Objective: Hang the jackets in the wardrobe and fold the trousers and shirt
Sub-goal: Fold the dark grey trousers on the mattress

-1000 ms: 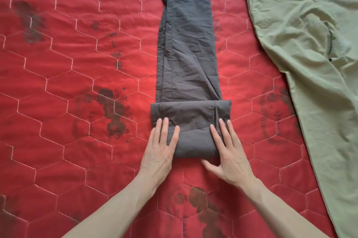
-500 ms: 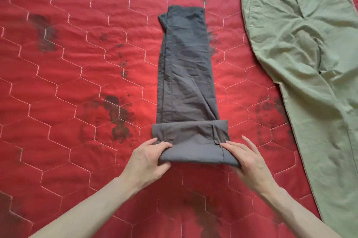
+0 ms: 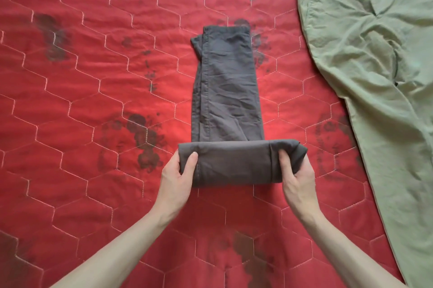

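Note:
Dark grey trousers [image 3: 228, 91] lie lengthwise on the red quilt, legs folded together, with their near end rolled into a thick fold [image 3: 236, 163]. My left hand [image 3: 178, 175] grips the left end of that fold, thumb on top and fingers underneath. At the fold's right end my right hand [image 3: 296, 176] grips it the same way. The fold is lifted slightly off the quilt. Olive green trousers [image 3: 375, 72] lie spread flat at the right, waistband at the top.
The red quilted bedspread [image 3: 93, 100] with a hexagon stitch pattern and dark flower prints covers the whole surface. The green trousers run off the right and bottom edges of the view.
My hands went from pressing flat on the folded end to gripping its two sides. The fold has been rolled one more turn away from me, so the flat length of trousers is shorter.

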`<state>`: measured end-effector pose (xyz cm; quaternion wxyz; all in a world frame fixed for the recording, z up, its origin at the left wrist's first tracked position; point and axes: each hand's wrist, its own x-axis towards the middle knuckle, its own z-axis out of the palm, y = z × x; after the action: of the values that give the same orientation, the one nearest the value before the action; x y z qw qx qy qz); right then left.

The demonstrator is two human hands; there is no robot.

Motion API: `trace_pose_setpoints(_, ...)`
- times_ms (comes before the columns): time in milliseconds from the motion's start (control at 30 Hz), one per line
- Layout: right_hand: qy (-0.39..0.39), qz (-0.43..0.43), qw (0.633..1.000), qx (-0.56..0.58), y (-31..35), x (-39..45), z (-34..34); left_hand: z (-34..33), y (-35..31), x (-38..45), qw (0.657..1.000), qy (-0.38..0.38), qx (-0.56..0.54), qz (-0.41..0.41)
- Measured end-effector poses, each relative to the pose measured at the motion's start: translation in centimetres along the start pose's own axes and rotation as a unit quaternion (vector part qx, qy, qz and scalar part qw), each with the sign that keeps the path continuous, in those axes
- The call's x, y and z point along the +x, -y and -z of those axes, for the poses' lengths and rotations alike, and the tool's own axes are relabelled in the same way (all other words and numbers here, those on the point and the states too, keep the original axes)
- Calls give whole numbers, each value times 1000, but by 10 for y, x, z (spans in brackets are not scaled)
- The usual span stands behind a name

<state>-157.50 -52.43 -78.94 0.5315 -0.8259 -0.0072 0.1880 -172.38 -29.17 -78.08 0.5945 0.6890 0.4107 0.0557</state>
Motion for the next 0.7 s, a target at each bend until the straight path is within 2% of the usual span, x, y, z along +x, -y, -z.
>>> trace_pose_setpoints(200,-47,-11,998,-27,3,38,-33,-8,3,17,999,10,33,12)
trace_pose_setpoints(400,-12,-29,992,-126,-12,49,-45,-14,21,28,989,4,134,57)
trace_pose_setpoints(533,-39,-10,973,-229,-13,57,-54,-18,26,41,980,-15,200,18)
trace_pose_setpoints(700,-71,-48,943,-322,-21,50,-62,-24,29,44,969,-22,246,-22)
